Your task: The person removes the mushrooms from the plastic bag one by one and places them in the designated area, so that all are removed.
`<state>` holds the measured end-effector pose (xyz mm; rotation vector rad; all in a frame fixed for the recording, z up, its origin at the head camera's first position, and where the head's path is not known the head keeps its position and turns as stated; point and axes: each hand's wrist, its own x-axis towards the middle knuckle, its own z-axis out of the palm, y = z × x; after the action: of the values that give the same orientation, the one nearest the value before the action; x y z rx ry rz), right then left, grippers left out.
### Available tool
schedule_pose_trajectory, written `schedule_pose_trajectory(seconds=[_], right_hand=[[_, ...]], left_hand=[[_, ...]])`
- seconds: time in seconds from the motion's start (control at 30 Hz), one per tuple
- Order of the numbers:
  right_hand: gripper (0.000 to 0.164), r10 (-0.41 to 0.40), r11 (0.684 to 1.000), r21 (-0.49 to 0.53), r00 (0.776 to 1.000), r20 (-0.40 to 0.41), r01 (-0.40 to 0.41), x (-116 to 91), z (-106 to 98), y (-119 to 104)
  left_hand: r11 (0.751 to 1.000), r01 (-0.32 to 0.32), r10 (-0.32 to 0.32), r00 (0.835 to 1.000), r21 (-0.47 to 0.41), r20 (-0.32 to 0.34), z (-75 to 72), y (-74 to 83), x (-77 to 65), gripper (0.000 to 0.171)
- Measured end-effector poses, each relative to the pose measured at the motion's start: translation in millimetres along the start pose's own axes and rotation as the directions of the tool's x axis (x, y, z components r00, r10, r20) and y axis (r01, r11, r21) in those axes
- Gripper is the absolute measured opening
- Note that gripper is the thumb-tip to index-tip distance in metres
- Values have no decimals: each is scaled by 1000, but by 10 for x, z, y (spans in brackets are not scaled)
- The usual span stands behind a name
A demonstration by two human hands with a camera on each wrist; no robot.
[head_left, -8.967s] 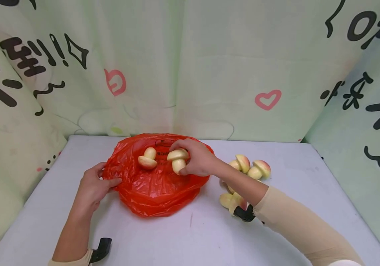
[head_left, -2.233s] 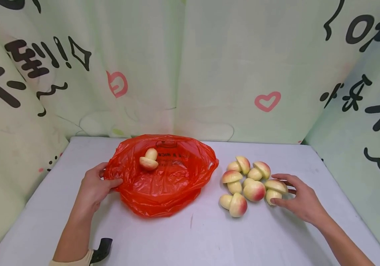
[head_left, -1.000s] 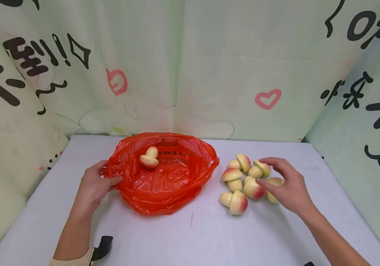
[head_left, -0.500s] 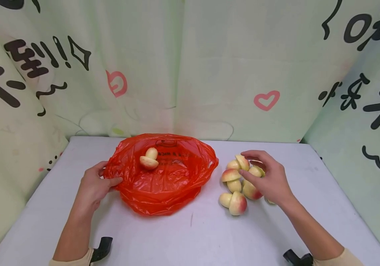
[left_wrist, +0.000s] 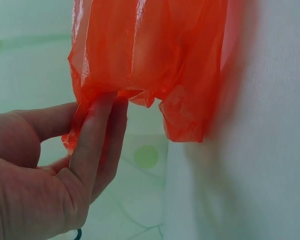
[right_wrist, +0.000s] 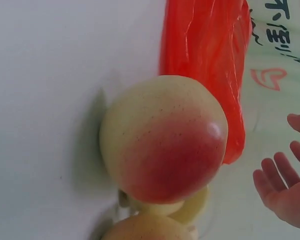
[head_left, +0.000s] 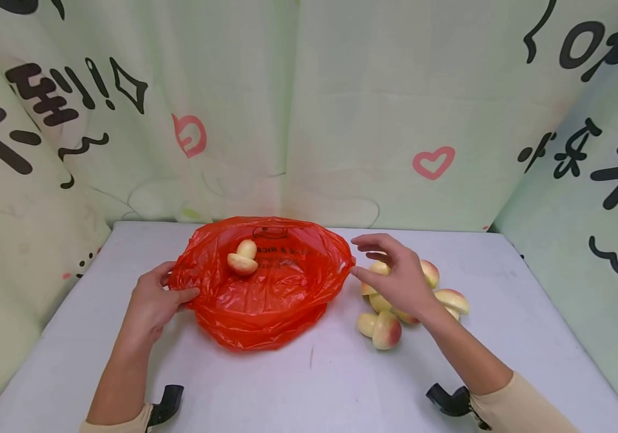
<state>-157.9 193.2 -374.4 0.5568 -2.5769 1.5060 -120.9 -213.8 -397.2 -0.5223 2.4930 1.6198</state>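
A crinkled red plastic bag (head_left: 255,328) lies with its wide mouth spread toward me. Inside it is one toy-like mushroom (head_left: 242,263), cream coloured. My left hand (head_left: 152,300) pinches the bag's left rim between thumb and fingers; the left wrist view shows the fingers (left_wrist: 92,140) against the red film. At the bag's right rim my right hand (head_left: 398,273) hovers, thumb and fingers spread apart with nothing between them, thumb tip right at the rim. Beneath that hand sits a group of mushrooms with pink-tinged caps, partly hidden, including a front mushroom (head_left: 386,331).
Another mushroom (head_left: 452,299) is at the group's right. In the right wrist view a large mushroom cap (right_wrist: 165,140) fills the middle, with the bag behind it. All rest on a white table (head_left: 309,391); a printed pale green curtain (head_left: 341,120) hangs behind.
Nine seconds ago my right hand gripped a second mushroom inside the bag. Later it was at the group's rightmost mushroom, then let go and moved left, empty, to the bag's rim. Left hand stays put.
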Motion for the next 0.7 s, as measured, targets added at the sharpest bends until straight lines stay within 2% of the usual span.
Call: schedule_pose_trajectory(seconds=[0.17,0.43,0.7], right_hand=[[48,10,999,30,998,66,-12,145,142,-70],[48,-4,998,69,992,122,-4,331,384,-237],[43,6,999,45,986,167,-14,499,611,-346]], left_hand=[[1000,-10,10,1000,-5,-1,-1,9,-12,73],[1000,-18,18,1000,-10,-3,7,-4,-10,72],[999,-30,30,1000,-12,1,3,3,-15,70]])
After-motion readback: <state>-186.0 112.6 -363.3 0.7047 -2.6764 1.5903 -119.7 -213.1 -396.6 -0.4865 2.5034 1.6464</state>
